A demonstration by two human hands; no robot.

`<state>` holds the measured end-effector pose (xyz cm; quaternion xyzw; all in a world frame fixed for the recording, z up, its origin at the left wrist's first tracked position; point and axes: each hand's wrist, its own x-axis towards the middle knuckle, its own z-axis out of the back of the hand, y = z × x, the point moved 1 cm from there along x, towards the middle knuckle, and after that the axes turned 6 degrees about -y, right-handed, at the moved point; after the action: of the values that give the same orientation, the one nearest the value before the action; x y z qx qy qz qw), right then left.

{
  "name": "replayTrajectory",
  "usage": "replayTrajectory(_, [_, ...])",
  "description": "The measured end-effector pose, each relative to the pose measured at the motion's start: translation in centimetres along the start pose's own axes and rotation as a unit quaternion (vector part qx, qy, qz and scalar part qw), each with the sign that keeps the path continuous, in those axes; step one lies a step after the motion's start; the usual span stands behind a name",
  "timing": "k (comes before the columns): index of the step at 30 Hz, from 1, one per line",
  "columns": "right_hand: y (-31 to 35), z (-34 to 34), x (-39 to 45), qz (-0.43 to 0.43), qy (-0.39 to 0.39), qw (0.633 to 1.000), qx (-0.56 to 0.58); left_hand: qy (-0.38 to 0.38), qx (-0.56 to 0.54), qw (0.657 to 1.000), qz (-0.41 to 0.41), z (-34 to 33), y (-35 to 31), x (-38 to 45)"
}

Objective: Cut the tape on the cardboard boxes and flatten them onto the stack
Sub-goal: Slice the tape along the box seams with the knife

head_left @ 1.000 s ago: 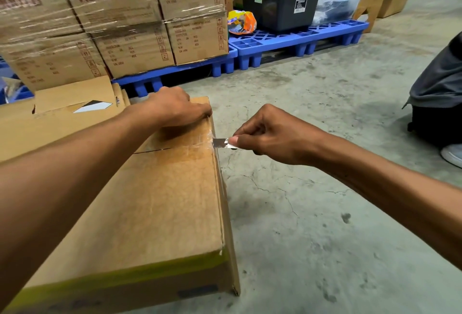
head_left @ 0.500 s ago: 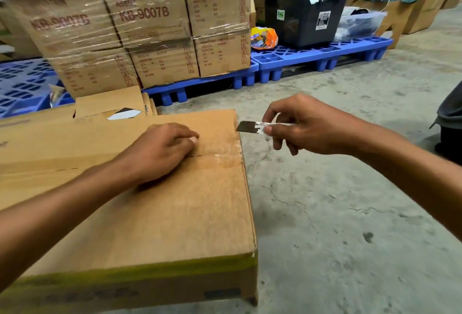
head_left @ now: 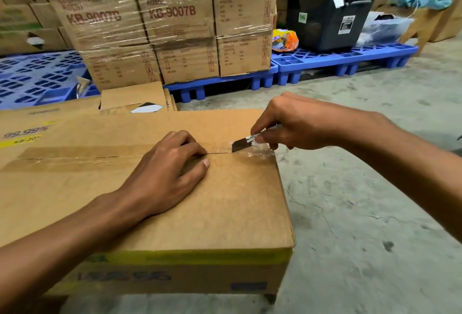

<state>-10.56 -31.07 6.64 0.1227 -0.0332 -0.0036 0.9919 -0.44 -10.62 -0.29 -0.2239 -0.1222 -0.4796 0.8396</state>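
Head view looks down on a large cardboard box point(head_left: 155, 213) standing on the concrete floor point(head_left: 362, 188); it fills the lower left of the picture. Its long axis runs left to right, with the near right corner towards the viewer. A yellow band runs along the top of its near face. Along the middle of the lid, parallel to that long axis, runs the seam between the flaps, covered by a strip of clear tape point(head_left: 82, 157). At the right end of the seam the tape is crumpled and lifted near the box edge.

Behind the box stands a shrink-wrapped stack of cartons point(head_left: 172, 21) on a blue pallet point(head_left: 345, 60), which also carries a black bin point(head_left: 327, 21).

Both forearms reach in from the bottom corners. Left hand point(head_left: 170, 173) lies palm down on the lid with loosely spread fingers, the fingertips pressing right at the seam, the thumb on the near flap. Right hand point(head_left: 297, 123) comes in from the right, knuckles up, fingers curled closed around a small cutter blade point(head_left: 241, 144). The blade points left and slightly down, roughly in line with the seam, its tip touching the tape just beside the left fingertips, close to the right edge of the box.
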Motion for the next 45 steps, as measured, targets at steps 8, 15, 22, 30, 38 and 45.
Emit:
replayTrajectory(8, [1.6, 0.4, 0.3, 0.035, 0.033, 0.992, -0.116, 0.008, 0.013, 1.0, 0.005, -0.4, 0.1, 0.6])
replayTrajectory(15, [2.5, 0.4, 0.7, 0.047, 0.047, 0.977, -0.2, 0.014, 0.005, 1.0, 0.008, -0.8, 0.2, 1.3])
replayTrajectory(22, [1.2, 1.5, 0.3, 0.023, 0.107, 0.962, -0.25, 0.016, -0.014, 1.0, 0.008, -1.3, 0.5, 1.6])
replayTrajectory(30, [0.4, 3.4, -1.3, 0.027, 0.114, 0.94, -0.321, 0.006, -0.019, 1.0, -0.002, -1.3, 1.0, 1.8])
replayTrajectory(38, [-4.0, 3.3, -5.2, -0.121, 0.064, 0.968, -0.21, 0.0, -0.028, 0.999, 0.032, -0.6, 1.1, 0.7])
replayTrajectory(45, [-0.2, -2.4, -3.5, -0.267, -0.091, 0.915, 0.289, 0.031, 0.086, 0.964, 0.25, 2.8, 8.0, -2.2])
